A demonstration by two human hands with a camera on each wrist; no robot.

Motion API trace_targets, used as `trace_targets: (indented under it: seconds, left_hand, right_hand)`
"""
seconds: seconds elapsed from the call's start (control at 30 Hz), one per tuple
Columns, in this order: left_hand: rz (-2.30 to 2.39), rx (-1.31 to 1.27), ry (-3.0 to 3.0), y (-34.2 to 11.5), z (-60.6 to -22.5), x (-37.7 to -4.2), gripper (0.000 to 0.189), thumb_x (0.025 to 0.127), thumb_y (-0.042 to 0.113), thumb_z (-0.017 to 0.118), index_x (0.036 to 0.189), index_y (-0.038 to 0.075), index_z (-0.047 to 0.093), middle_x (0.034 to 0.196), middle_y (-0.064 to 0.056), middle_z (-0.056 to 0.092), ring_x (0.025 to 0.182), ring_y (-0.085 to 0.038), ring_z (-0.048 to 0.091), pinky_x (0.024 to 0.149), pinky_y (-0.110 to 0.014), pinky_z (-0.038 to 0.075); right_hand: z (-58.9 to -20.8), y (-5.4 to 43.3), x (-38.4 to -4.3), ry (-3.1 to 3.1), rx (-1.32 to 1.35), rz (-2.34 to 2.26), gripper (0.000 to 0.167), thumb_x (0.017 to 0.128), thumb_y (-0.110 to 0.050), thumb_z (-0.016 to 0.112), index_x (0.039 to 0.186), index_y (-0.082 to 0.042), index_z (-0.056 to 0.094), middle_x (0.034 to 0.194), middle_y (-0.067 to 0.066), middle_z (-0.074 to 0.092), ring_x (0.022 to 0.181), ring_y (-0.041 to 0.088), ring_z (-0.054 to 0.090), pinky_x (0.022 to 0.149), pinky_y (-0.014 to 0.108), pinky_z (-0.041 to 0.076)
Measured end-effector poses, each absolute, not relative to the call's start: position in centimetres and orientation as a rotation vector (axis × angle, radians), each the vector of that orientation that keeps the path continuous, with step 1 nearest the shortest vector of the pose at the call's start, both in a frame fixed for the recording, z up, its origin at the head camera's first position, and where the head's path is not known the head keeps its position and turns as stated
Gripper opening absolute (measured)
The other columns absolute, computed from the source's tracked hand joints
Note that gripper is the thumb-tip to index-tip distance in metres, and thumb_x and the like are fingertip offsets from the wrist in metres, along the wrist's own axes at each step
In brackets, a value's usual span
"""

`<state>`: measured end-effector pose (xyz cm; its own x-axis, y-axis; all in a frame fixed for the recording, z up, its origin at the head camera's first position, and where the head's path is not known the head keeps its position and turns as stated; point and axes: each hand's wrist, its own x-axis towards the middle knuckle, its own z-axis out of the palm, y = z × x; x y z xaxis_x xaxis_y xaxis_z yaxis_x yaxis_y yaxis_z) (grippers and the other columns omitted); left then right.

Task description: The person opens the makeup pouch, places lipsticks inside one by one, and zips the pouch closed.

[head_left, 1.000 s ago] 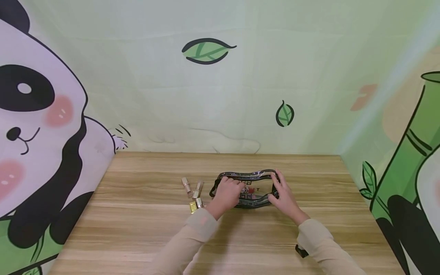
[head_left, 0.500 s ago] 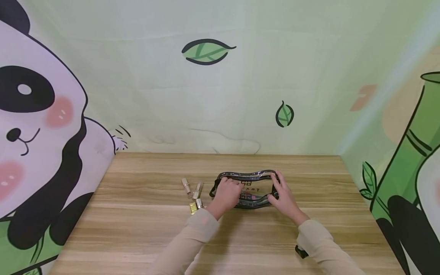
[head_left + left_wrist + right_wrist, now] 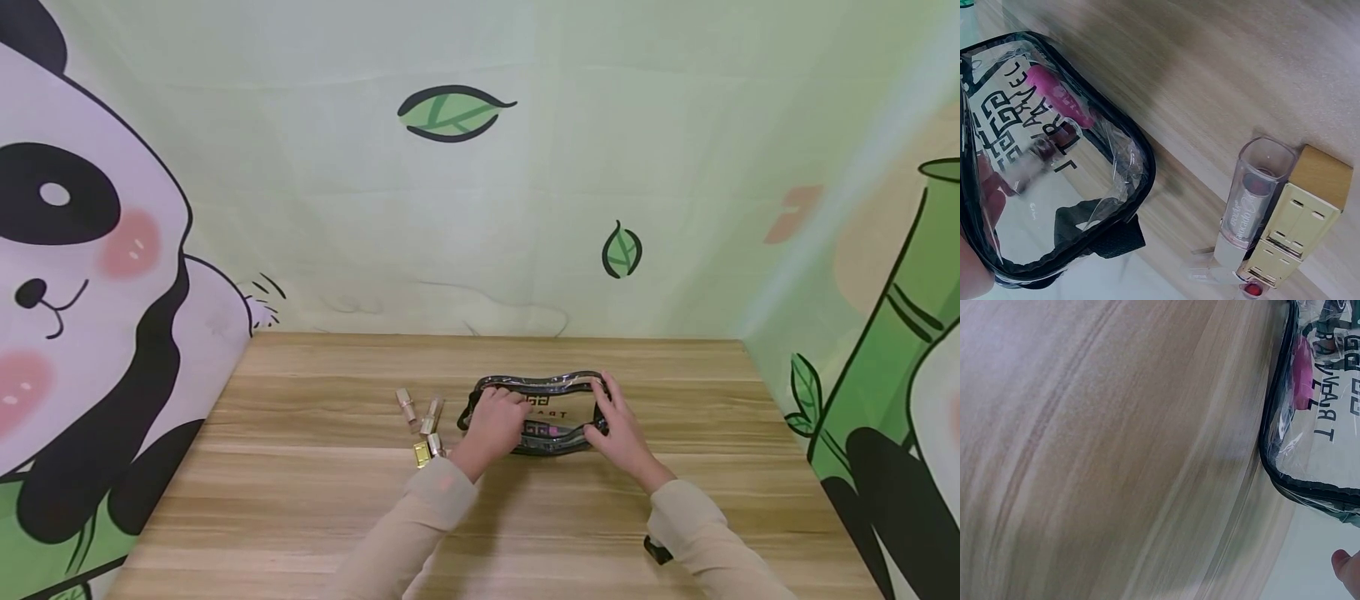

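A clear pouch [image 3: 551, 448] with black trim and dark lettering stands on the table, its mouth upward. My left hand [image 3: 495, 421] reaches into its left part. Through the clear side, in the left wrist view, its fingers [image 3: 994, 200] pinch the end of a blurred lipstick tube [image 3: 1041, 156]. A pink tube [image 3: 1060, 97] lies inside near the pouch's edge. My right hand [image 3: 621, 429] holds the pouch's right end, fingers at the far rim and thumb at the near rim. Much of the left hand's grip is hidden in the head view.
Left of the pouch lie several lipsticks, among them a clear-capped lipstick [image 3: 1250, 206] and a gold case [image 3: 1304, 212]. The wooden table [image 3: 300, 500] ends at a printed backdrop [image 3: 525, 208]. A small black object [image 3: 657, 550] shows at the right cuff.
Inside the pouch, the reddish item by my left fingers has gone out of sight in the head view, and more lettering shows. Both hands stay nearly in place.
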<state>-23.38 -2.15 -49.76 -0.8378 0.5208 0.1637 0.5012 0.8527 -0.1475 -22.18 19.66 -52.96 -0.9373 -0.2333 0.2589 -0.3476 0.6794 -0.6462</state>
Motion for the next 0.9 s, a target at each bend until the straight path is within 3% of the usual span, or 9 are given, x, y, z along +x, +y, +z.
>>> trace_targets:
  seconds: [0.27, 0.6, 0.9]
  left_hand:
    - [0.073, -0.827, -2.738, -2.6, -49.9, -23.1, 0.021, 0.081, 0.019, 0.057, 0.099, 0.026, 0.064, 0.103, 0.009, 0.062, 0.093, -0.011, 0.055, 0.080, -0.028, 0.042]
    - [-0.150, -0.906, -2.444, -3.8, -50.6, -23.2, 0.014, 0.078, 0.017, 0.060, 0.090, 0.020, 0.067, 0.091, 0.007, 0.064, 0.083, -0.011, 0.058, 0.071, -0.025, 0.045]
    - [-0.332, -0.947, -2.302, -5.3, -50.7, -23.4, 0.013, 0.078, 0.016, 0.060, 0.088, 0.013, 0.068, 0.091, 0.001, 0.065, 0.085, -0.014, 0.058, 0.078, -0.025, 0.047]
  right_hand:
    - [-53.0, 19.7, -22.2, -2.739, 0.466, 1.135, 0.071, 0.077, -0.014, 0.053, 0.140, -0.005, 0.021, 0.148, 0.015, 0.006, 0.126, 0.043, 0.027, 0.091, 0.059, 0.034]
    - [-53.0, 19.7, -22.2, -2.741, 0.457, 1.144, 0.071, 0.076, -0.014, 0.052, 0.140, -0.004, 0.022, 0.148, 0.014, 0.008, 0.125, 0.043, 0.029, 0.090, 0.058, 0.035]
    - [-52.9, 19.7, -22.2, -2.739, 0.449, 1.158, 0.071, 0.076, -0.011, 0.052, 0.140, -0.005, 0.021, 0.148, 0.015, 0.007, 0.124, 0.044, 0.030, 0.090, 0.057, 0.036]
